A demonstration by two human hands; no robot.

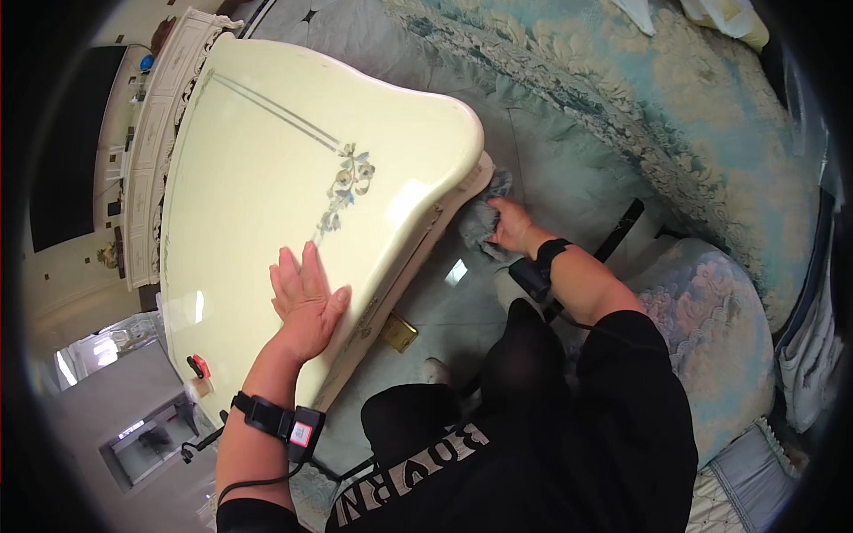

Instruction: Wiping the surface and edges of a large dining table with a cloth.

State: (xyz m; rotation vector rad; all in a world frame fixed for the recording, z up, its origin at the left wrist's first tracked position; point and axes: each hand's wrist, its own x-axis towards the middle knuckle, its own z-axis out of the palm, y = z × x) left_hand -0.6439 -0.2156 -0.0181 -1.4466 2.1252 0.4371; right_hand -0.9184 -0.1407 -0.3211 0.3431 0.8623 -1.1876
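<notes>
A glossy cream table (266, 166) with curved edges and a painted flower motif (346, 180) fills the left and middle of the head view. My left hand (306, 300) rests palm down on its top, fingers spread, just below the flowers, with nothing in it. Beyond the table's right corner, my right hand (510, 223) grips a crumpled grey cloth (483, 223), held low beside the carved lower edge of the table. Part of the cloth lies hidden behind the fingers. A strapped device sits on each of my forearms.
A gold-coloured tray or box (400, 333) is on the tiled floor by the table. A blue floral sofa (720, 120) runs along the upper right, with a matching padded stool or seat (706, 333) below. A small red and black object (198, 366) sits at the table's lower left edge.
</notes>
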